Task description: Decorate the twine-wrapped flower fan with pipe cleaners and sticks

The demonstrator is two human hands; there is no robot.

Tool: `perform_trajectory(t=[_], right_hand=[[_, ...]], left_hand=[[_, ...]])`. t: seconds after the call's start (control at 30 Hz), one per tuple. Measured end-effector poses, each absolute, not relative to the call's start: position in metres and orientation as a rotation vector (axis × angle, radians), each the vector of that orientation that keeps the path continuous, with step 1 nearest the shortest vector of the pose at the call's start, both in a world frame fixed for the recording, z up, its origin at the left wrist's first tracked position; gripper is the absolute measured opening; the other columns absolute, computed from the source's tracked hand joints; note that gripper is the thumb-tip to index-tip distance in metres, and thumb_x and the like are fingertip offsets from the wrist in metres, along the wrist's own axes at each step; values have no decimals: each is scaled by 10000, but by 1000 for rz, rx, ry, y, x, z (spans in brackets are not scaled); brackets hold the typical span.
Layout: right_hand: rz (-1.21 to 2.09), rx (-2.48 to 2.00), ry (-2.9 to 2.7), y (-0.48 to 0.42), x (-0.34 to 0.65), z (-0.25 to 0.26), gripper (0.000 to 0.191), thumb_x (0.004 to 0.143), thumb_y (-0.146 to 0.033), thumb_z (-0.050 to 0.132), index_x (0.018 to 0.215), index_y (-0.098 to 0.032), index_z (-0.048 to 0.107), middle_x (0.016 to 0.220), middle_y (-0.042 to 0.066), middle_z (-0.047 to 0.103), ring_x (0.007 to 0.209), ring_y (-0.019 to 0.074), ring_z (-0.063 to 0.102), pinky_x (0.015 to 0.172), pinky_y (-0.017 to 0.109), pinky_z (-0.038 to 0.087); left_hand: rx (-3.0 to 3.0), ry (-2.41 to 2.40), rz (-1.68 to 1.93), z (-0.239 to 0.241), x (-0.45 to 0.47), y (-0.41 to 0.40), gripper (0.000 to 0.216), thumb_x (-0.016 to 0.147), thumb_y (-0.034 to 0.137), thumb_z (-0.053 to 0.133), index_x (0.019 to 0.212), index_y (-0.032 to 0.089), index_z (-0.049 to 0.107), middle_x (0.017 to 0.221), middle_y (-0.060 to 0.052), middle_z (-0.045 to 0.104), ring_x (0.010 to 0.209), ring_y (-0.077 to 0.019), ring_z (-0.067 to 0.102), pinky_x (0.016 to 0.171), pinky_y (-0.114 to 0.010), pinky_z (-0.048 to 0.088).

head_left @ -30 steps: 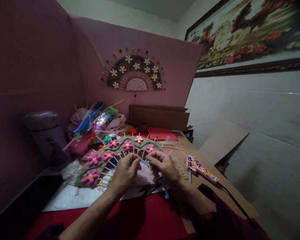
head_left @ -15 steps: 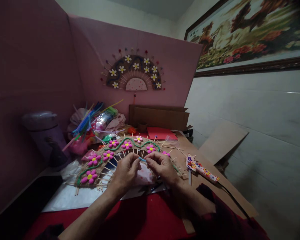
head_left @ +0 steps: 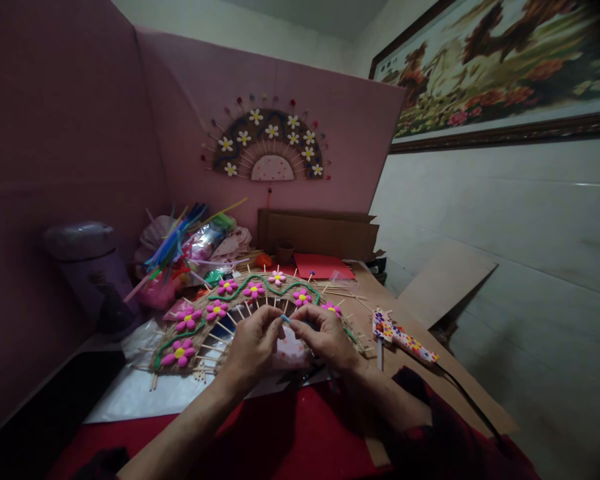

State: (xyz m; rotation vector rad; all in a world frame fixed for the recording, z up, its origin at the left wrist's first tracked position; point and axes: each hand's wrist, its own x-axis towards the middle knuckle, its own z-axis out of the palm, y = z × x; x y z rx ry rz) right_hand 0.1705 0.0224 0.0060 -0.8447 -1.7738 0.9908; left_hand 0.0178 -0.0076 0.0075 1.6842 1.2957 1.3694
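Observation:
Between the fingertips of both hands is a short piece of blue pipe cleaner [head_left: 285,319]. My left hand [head_left: 254,338] pinches one end and my right hand [head_left: 324,333] pinches the other, thumbs against forefingers. Below and behind them lies a half-round fan [head_left: 290,288] wrapped in twine, with pink clay flowers [head_left: 254,290], wavy green trim and thin sticks along its edges. The fan's dotted pale centre [head_left: 289,350] is partly hidden by my hands.
A flowered glue gun [head_left: 403,337] with a black cord lies at right. Behind are red paper [head_left: 324,267], cardboard [head_left: 320,235] and a heap of pipe cleaners [head_left: 177,233]. A purple tumbler [head_left: 97,280] stands left. A finished-looking fan [head_left: 273,143] hangs on the pink panel.
My fingertips have drawn slightly closer together, and less of the blue pipe cleaner shows between them. The fan and the other things have stayed put.

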Motion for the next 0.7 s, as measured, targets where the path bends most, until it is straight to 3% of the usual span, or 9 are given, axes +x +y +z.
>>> perform_trajectory(t=[0.7], right_hand=[[893, -858, -1892, 20, 172, 5, 158, 804, -316, 563, 773, -166, 603, 710, -3, 563, 643, 105, 494, 581, 213, 393]], left_hand=[[1751, 1298, 1306, 4, 14, -7, 202, 831, 327, 461, 799, 164, 576, 608, 15, 558, 456, -82, 470, 419, -191, 360]])
